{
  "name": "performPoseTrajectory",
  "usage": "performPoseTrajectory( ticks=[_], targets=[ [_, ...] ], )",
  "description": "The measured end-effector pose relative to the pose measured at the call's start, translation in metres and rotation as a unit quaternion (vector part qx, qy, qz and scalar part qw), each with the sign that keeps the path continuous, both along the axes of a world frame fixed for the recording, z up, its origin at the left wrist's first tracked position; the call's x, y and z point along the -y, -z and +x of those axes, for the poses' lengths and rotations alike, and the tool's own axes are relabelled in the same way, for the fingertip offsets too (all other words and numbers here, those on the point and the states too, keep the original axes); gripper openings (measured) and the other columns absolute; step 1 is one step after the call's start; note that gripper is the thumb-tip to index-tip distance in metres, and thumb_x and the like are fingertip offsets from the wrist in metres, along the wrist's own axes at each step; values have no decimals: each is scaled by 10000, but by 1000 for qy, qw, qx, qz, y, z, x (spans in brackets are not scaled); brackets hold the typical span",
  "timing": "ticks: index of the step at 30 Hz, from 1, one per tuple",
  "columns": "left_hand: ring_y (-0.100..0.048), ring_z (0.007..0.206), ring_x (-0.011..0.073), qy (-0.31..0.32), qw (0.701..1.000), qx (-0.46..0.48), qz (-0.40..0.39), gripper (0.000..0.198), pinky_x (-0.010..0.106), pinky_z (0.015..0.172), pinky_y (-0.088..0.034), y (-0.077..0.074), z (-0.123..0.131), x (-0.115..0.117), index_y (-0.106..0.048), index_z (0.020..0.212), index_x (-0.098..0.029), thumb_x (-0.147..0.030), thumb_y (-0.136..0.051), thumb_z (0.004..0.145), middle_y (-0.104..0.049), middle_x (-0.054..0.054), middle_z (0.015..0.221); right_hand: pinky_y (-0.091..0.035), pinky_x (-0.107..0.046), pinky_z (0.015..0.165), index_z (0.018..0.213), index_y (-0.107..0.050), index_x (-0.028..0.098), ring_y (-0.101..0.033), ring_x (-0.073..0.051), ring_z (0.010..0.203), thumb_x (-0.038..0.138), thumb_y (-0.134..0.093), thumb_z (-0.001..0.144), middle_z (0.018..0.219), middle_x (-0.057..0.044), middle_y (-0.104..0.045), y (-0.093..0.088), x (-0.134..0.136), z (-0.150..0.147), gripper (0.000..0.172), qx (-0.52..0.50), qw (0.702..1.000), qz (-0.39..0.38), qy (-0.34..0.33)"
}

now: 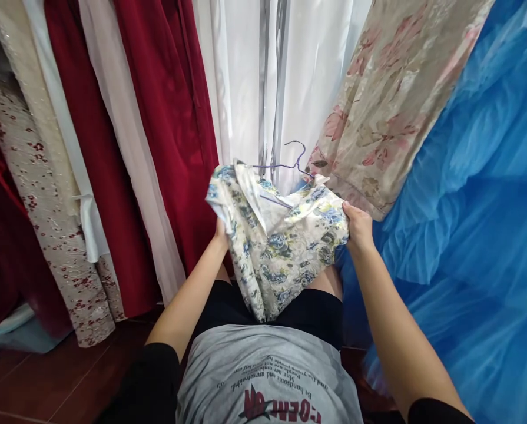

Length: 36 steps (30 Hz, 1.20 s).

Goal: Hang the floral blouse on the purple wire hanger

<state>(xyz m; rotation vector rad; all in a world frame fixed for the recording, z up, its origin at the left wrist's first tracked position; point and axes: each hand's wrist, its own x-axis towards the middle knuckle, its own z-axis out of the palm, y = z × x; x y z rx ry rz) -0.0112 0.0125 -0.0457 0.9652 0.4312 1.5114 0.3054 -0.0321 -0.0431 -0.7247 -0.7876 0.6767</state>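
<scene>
Across the middle of the head view, holding up a white cloth garment (289,253) printed with blue and yellow flowers, spread wide in front of the lap. With the left hand (220,233), gripping its left side edge in a closed grip, with fingers mostly hidden behind the cloth; with the right hand (359,227), gripping its right side edge, likewise in a closed grip, with the thumb in front. At the open neckline, showing a thin purple hanger (297,165), with its hook poking above the upper edge. Lower down, narrowing to a tip over black shorts (318,312), just beside the edge of a grey printed T-shirt (210,356).

Beyond the upper edge, backed by long white fabric (239,82). Near the left hand, bordered by dark-red drapery (166,106); near the right hand, crowded by beige pink-flowered cloth (378,112) and layered blue tulle (475,200). More open at lower left, over dark-red tiled floor (82,388) near a pale-blue basin (37,338).
</scene>
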Motion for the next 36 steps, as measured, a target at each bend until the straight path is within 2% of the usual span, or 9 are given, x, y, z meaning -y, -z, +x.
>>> performPoseTrajectory(
  ticks=[3, 7, 14, 16, 21, 22, 24, 28, 36],
  targets=[
    [-530, 1404, 296, -61, 998, 22, 5, 748, 421, 1196, -400, 33, -5, 6, -688, 1205, -168, -788, -368, 934, -699, 124, 1314, -504, -302, 489, 590, -656, 204, -625, -192, 557, 409, -860, 610, 546, 4, -645, -15, -17, -10, 289, -1, 1000, -10, -4],
    [-516, 1419, 276, -178, 981, -61, 47, 500, 391, 1232, -344, 77, 2, 16, -675, 1262, -209, -485, -748, 852, -671, 65, 1387, -513, -312, 501, 604, -647, 220, -654, -222, 613, 421, -828, 658, 563, -9, -654, -32, -27, -29, 276, 60, 996, -4, -64],
    [-560, 1382, 274, -222, 970, -101, 24, 490, 393, 1214, -372, 119, 15, 29, -683, 1254, -199, -336, -816, 803, -682, 88, 1366, -502, -316, 538, 709, -707, 184, -614, -204, 577, 465, -811, 692, 626, -34, -677, -39, -10, -4, 300, 181, 974, -63, -119],
    [-611, 1321, 304, -217, 969, -118, 0, 492, 421, 1169, -427, 130, 20, 35, -703, 1215, -161, -358, -831, 784, -699, 129, 1331, -522, -330, 602, 762, -721, 168, -628, -212, 643, 433, -783, 715, 680, -39, -683, -31, -2, -2, 276, 222, 971, -75, -47],
    [-680, 1212, 317, -257, 957, -132, -23, 554, 424, 1084, -501, 147, 33, 49, -713, 1187, -105, -399, -855, 739, -727, 176, 1256, -542, -396, 847, 983, -661, 191, -652, -252, 993, 366, -503, 899, 1000, -102, -692, 34, 28, -59, 251, 126, 926, -5, 357],
    [-687, 1200, 312, -265, 954, -136, -16, 548, 415, 1075, -507, 147, 35, 52, -717, 1179, -104, -398, -855, 738, -734, 174, 1242, -544, -386, 812, 962, -645, 206, -659, -245, 949, 378, -404, 943, 969, -101, -683, 50, 33, -78, 297, 126, 936, -26, 326],
    [-701, 1168, 307, -269, 951, -154, 1, 522, 405, 1048, -523, 145, 37, 57, -725, 1157, -103, -392, -850, 741, -746, 169, 1214, -540, -350, 707, 893, -616, 224, -664, -232, 806, 451, -403, 952, 837, -75, -675, 77, 40, -115, 318, 211, 968, -90, 100],
    [-730, 1087, 319, -266, 946, -184, 19, 467, 418, 982, -557, 141, 36, 69, -740, 1103, -90, -383, -836, 752, -766, 173, 1151, -463, -299, 547, 735, -573, 221, -574, -188, 526, 600, -537, 918, 549, -9, -609, 94, 40, -154, 423, 313, 927, -113, -171],
    [-697, 1153, 343, -249, 940, -231, 29, 423, 454, 1041, -525, 141, 41, 94, -729, 1110, -137, -356, -837, 764, -744, 170, 1204, -377, -280, 555, 686, -548, 232, -547, -170, 515, 490, -615, 911, 528, 3, -613, 88, 45, -135, 349, 377, 904, -136, -151]
  ],
)
